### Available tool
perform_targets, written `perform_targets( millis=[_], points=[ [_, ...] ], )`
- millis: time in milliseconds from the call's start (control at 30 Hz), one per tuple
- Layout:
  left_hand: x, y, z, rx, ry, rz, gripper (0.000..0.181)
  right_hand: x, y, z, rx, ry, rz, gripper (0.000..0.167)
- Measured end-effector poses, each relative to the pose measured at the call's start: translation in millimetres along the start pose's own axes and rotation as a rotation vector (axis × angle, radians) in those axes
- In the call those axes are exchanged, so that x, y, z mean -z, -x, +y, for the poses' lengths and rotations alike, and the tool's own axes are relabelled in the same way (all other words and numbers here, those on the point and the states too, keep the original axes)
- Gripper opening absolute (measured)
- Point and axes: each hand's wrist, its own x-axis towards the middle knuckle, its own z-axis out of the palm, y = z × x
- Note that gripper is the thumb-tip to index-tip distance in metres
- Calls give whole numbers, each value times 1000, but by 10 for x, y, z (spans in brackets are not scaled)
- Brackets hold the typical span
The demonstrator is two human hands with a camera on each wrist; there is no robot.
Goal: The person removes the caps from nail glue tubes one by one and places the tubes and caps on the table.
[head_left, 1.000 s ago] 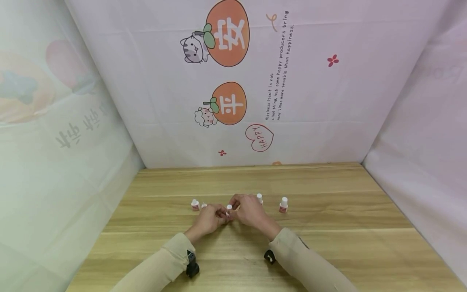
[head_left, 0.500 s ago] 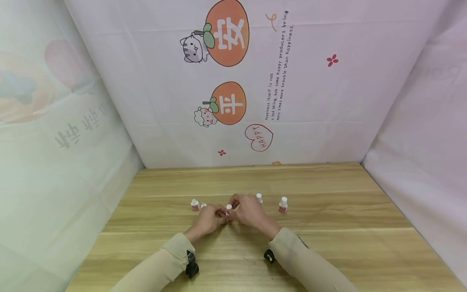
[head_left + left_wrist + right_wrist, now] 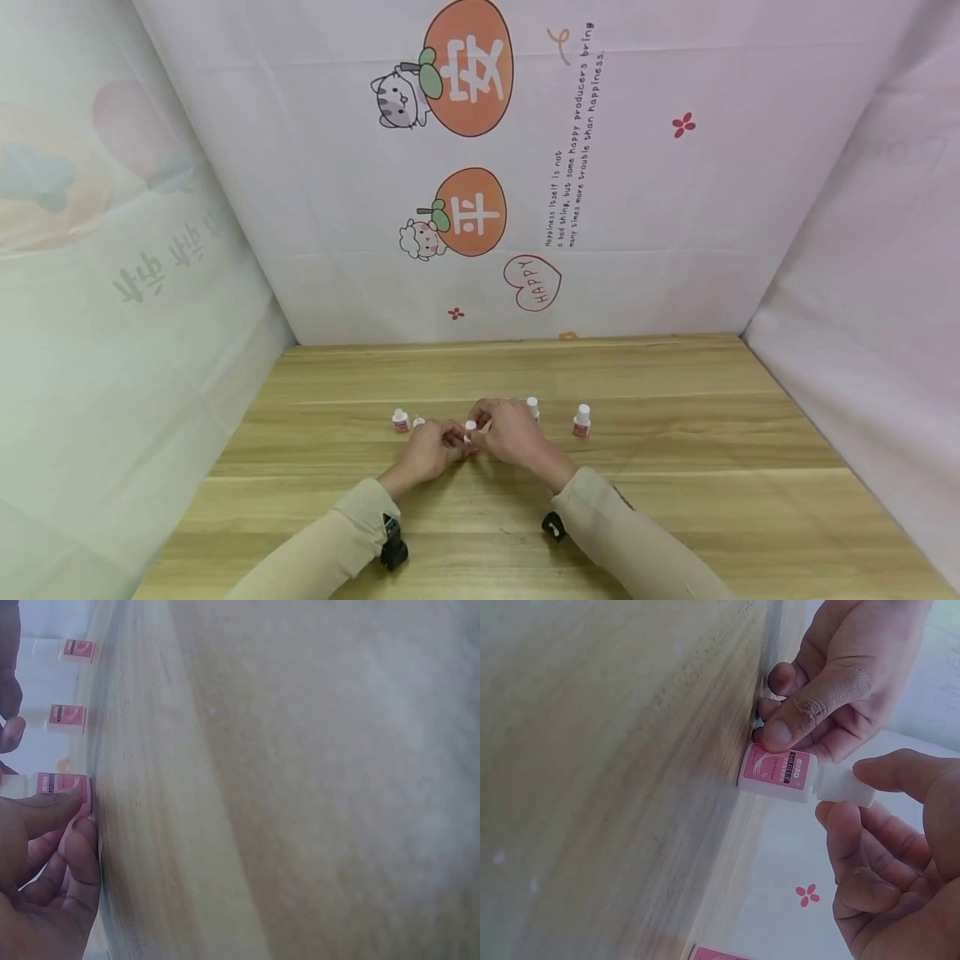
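Note:
A small white glue bottle (image 3: 780, 771) with a pink label stands upright on the table between my hands. My left hand (image 3: 431, 448) pinches its body low down, thumb against the label in the right wrist view. My right hand (image 3: 900, 862) holds the white cap (image 3: 846, 786) between thumb and fingers. The cap still sits on the bottle's neck. From the head, only the cap and a little of the bottle show between the fingers.
Left of my hands stand a white-topped bottle (image 3: 401, 422) and another (image 3: 419, 422), partly hidden by my left hand. Two capped glue bottles stand to the right, one (image 3: 532, 406) behind my right hand, one (image 3: 582, 422) farther out. Printed cloth (image 3: 637, 208) walls the wooden table (image 3: 675, 500).

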Motion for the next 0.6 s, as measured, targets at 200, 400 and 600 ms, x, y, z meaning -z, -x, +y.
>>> perform_targets(
  millis=[200, 400, 600],
  points=[
    [6, 3, 13, 2, 36, 3, 11, 12, -13, -8, -32, -50, -10, 10],
    [5, -4, -2, -6, 19, 2, 11, 15, -16, -6, -7, -39, 4, 10],
    [8, 0, -8, -7, 16, 0, 12, 21, -18, -2, -28, -57, -14, 11]
  ],
)
